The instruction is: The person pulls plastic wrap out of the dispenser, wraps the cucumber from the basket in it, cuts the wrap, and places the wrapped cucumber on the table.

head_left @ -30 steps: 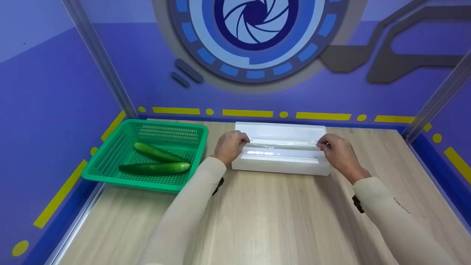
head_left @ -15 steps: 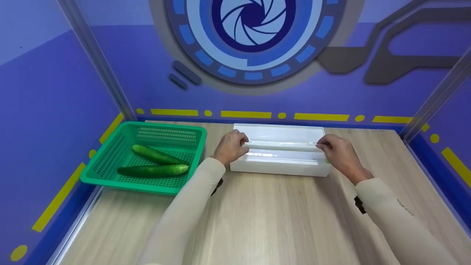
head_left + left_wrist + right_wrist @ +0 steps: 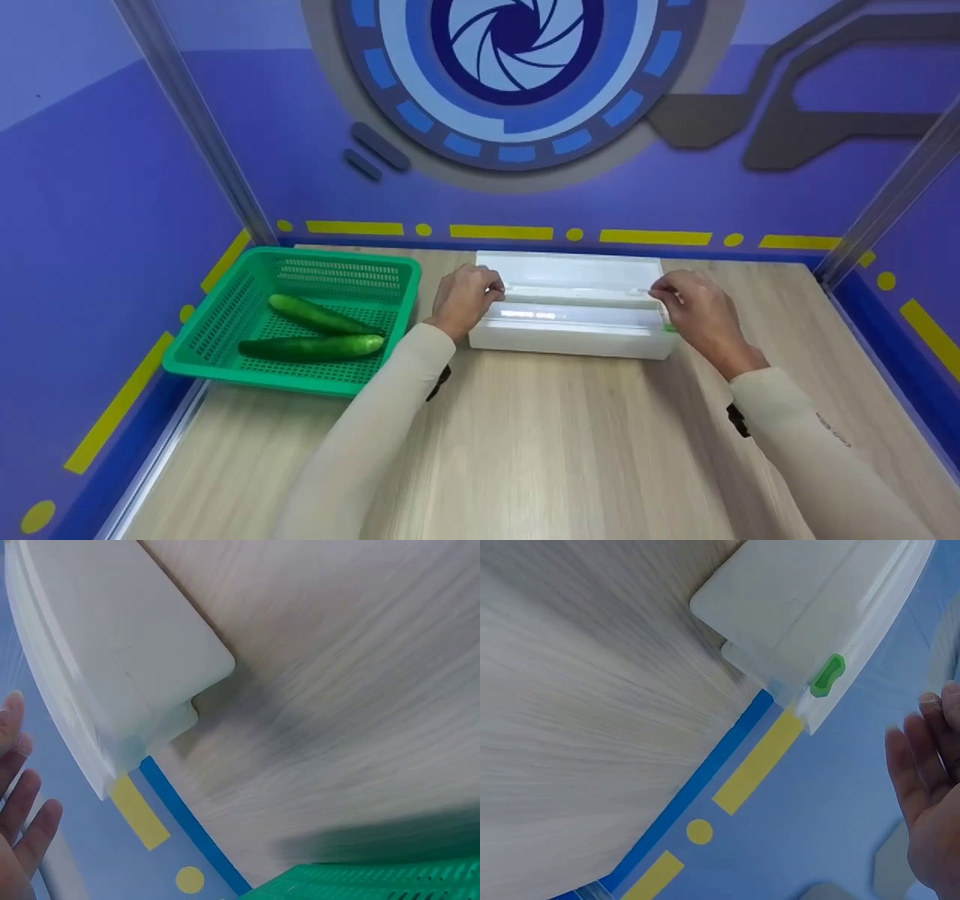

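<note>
A white plastic wrap dispenser box [image 3: 570, 343] stands at the back middle of the table, its lid [image 3: 570, 268] raised behind. Shiny clear plastic wrap [image 3: 529, 313] lies along its opening. At the box's left end, my left hand [image 3: 461, 300] pinches the near-invisible edge of the wrap between thumb and fingers. My right hand [image 3: 703, 311] does likewise at the right end. A green slider [image 3: 827, 676] shows on the box's right end in the right wrist view. Only part of each hand appears in its wrist view, raised beside the box.
Left of the box, a green plastic basket [image 3: 409, 315] holds two cucumbers [image 3: 311, 348]. The wooden table [image 3: 547, 442] stretches in front. Blue printed panels [image 3: 645, 195] wall it in at the back and both sides.
My left thumb and fingers have come together at the wrap's edge. My right hand has shifted slightly right, and the green slider shows beside it. Basket and cucumbers stay put.
</note>
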`<state>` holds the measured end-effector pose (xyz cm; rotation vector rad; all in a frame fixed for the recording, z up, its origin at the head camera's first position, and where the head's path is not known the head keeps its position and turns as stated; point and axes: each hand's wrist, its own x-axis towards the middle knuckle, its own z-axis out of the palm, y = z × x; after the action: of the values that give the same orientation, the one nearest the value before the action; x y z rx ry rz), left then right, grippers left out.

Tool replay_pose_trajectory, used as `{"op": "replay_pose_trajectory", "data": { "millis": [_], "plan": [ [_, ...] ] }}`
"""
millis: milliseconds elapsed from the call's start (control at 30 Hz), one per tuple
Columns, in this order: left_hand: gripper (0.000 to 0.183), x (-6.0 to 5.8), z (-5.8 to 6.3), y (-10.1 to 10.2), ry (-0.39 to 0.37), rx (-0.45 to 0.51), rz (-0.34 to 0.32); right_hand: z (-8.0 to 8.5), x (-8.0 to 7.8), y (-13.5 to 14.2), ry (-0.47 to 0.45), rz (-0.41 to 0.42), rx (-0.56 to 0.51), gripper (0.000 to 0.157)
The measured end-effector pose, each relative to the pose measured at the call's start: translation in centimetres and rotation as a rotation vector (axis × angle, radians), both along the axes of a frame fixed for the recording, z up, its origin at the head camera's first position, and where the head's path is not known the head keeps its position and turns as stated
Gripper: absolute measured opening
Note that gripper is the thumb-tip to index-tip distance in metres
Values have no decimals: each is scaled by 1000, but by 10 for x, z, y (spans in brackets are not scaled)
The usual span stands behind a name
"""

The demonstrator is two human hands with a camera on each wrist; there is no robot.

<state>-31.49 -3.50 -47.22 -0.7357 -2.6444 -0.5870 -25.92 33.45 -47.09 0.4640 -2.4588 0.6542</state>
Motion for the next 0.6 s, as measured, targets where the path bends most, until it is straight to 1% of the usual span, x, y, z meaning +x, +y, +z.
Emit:
{"op": "replay_pose_trajectory", "data": {
  "millis": [100, 200, 367, 500, 600],
  "plan": [
    [5, 1, 1, -3, 3, 9, -32, 1, 1, -1, 31, -4, 11, 10],
    [6, 2, 3, -6, 28, 25, -64, 2, 2, -1, 48, 3, 11, 9],
    [8, 6, 5, -11, 56, 83, -116, 3, 3, 1, 81, 14, 9, 9],
    [7, 8, 8, -13, 67, 138, -135, 6, 5, 4, 124, 35, 23, 9],
    [7, 9, 11, -14, 86, 161, -139, 10, 6, 5, 151, 52, 35, 12]
  ]
}}
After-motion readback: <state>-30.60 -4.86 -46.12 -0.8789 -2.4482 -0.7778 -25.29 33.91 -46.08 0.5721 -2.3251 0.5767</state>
